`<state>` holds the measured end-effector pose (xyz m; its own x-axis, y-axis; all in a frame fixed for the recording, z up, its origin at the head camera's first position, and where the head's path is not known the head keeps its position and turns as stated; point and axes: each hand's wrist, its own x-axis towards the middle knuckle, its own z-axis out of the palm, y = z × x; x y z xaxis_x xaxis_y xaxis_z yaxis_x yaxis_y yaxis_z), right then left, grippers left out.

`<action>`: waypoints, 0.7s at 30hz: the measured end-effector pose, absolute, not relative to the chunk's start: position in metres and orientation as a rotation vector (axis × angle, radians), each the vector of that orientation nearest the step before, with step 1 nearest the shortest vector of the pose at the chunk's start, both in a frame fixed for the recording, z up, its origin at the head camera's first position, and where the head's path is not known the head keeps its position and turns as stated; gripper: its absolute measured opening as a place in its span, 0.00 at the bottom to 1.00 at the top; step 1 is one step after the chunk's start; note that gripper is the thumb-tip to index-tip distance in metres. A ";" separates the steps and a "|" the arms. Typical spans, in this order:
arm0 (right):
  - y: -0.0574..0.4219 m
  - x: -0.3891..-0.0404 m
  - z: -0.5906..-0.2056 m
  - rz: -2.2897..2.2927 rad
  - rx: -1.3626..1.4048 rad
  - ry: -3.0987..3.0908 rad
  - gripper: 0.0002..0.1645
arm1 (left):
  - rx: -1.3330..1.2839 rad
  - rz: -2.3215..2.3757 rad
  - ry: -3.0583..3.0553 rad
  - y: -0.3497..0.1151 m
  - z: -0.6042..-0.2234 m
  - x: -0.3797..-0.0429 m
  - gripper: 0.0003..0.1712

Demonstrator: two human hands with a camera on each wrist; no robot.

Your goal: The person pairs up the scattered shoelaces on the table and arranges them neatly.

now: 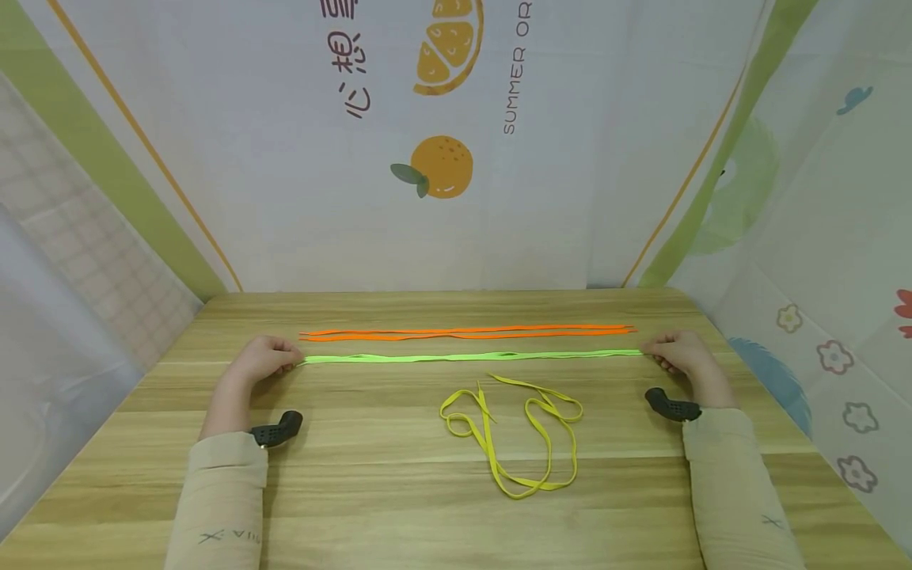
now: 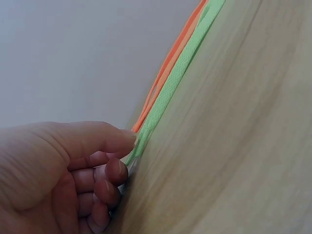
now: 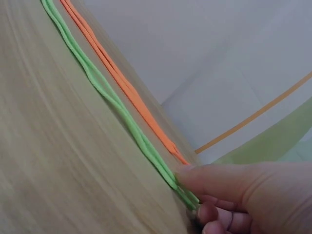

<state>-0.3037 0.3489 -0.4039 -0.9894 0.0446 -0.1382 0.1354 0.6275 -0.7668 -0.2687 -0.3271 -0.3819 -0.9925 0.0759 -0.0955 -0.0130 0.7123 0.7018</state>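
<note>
Behind everything, a printed white cloth backdrop (image 1: 527, 245); below it, a wood-grain table (image 1: 356, 499); reaching in from both sides, beige sleeves (image 1: 217, 507); stretched nearly straight across the table between the two hands, green lace strands (image 1: 427, 359), one doubled lace or two, cannot tell which; just beyond and roughly parallel, apart from the green, two orange laces (image 1: 399, 339) lying side by side; nearer the body, a yellow lace (image 1: 490, 451) in loose, crossing loops, untouched; at the left end of the green, the left hand (image 1: 262, 361), pinching that end between thumb and fingers; at the right end, the right hand (image 1: 685, 356), likewise pinching; along the green strands, small gaps here and there; as for likely trouble, with uneven pull, could skew or twist the green and widen those gaps; with too hard a pull, could slip an end from a pinch; with a drift outward, could nudge the orange laces crooked; with a sleeve swept toward the middle, could drag the yellow loops into a knot.
</note>
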 end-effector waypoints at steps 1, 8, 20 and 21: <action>0.349 -0.304 -0.404 -1.296 0.145 2.740 0.12 | 0.055 1.142 2.803 -0.327 -0.382 -0.269 0.10; 0.350 -0.304 -0.403 -1.286 0.129 2.726 0.15 | 0.069 1.161 2.801 -0.330 -0.383 -0.270 0.11; 0.345 -0.301 -0.396 -1.310 0.153 2.672 0.23 | 0.056 1.244 2.785 -0.332 -0.386 -0.273 0.13; 0.345 -0.301 -0.396 -1.316 0.154 2.668 0.23 | 0.047 1.255 2.779 -0.332 -0.386 -0.273 0.13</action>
